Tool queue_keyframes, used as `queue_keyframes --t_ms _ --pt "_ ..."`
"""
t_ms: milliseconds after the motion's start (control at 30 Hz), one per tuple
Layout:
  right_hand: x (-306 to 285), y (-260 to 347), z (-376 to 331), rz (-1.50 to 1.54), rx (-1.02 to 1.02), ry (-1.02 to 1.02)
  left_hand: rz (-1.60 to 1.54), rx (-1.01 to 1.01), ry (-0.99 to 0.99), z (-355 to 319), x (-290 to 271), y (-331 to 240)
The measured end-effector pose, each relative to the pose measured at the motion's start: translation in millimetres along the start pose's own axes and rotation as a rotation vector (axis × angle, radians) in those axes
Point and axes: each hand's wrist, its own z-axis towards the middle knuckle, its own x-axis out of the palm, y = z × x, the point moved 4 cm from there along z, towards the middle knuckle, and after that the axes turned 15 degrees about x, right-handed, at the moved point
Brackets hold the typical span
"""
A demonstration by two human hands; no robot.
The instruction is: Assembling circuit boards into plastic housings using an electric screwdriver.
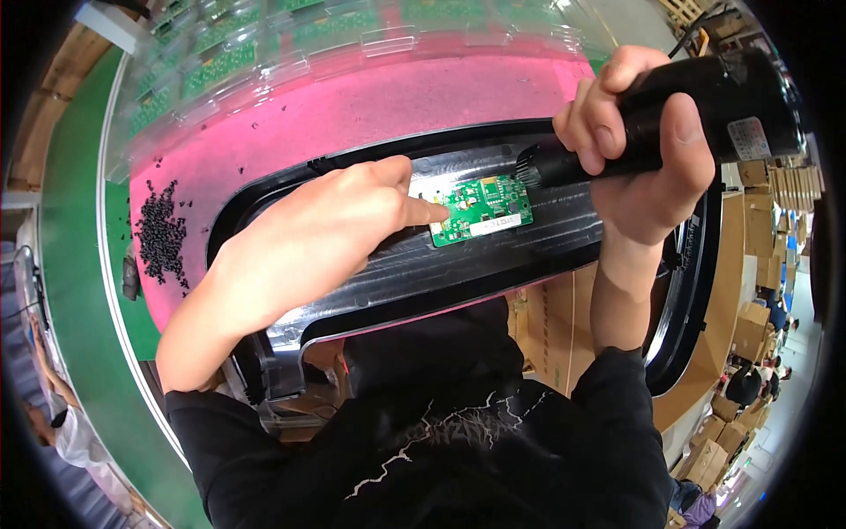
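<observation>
A small green circuit board lies in a long black plastic housing on a pink mat. My left hand rests on the housing, with a fingertip pressing the board's left edge. My right hand grips a black electric screwdriver, which is tilted with its tip at the board's upper right corner.
A heap of small black screws lies on the mat's left end. Clear plastic trays of green circuit boards line the far side. A green conveyor belt runs along the left. Cardboard boxes stand at the right.
</observation>
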Motion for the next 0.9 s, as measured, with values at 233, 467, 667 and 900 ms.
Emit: queue_keyframes --t_ms 233,467,667,900 --pt "18.6 47.3 -25.2 0.346 -0.168 0.277 -0.096 0.156 -0.207 11.2 -11.5 -7.0" --pt "34.8 53.7 -39.3 0.357 -0.308 0.220 -0.344 0.165 -0.417 14.9 -25.2 -12.8" --pt "44.1 51.2 -34.7 0.249 -0.325 0.233 -0.319 0.192 -0.411 14.2 -25.7 -18.1" --pt "54.7 47.2 -25.4 0.094 -0.291 0.326 -0.246 0.248 -0.414 14.2 -24.2 -19.6"
